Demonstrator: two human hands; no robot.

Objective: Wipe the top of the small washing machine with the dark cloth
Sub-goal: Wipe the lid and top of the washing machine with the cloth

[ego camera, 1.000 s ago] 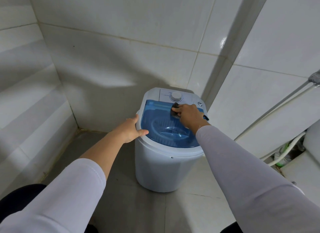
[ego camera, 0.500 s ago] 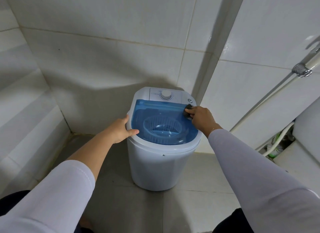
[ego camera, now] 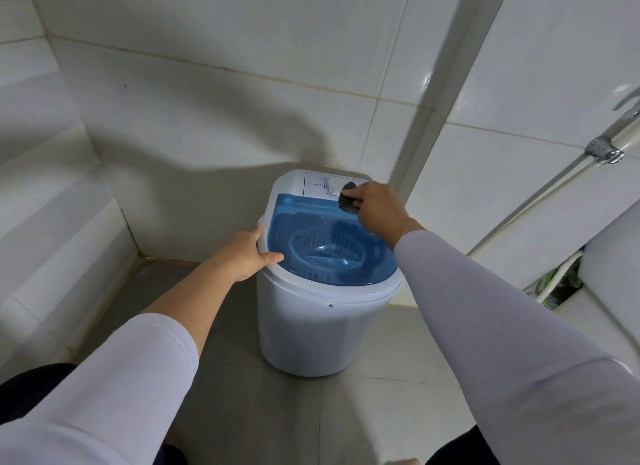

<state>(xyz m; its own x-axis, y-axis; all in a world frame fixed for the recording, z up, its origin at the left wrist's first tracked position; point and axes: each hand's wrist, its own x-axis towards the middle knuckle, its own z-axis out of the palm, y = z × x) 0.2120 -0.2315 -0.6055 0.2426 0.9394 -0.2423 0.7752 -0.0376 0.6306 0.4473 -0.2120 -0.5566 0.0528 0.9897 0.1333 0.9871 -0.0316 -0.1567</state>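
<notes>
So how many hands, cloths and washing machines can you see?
Hands: 2, the left hand on the machine's rim and the right hand holding the cloth
Dark cloths: 1, the dark cloth on the white control panel
Washing machines: 1, the small washing machine with the blue lid
Total: 4

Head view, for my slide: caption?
Right hand wipes small white washing machine with dark cloth; left hand steadies rim.
</notes>
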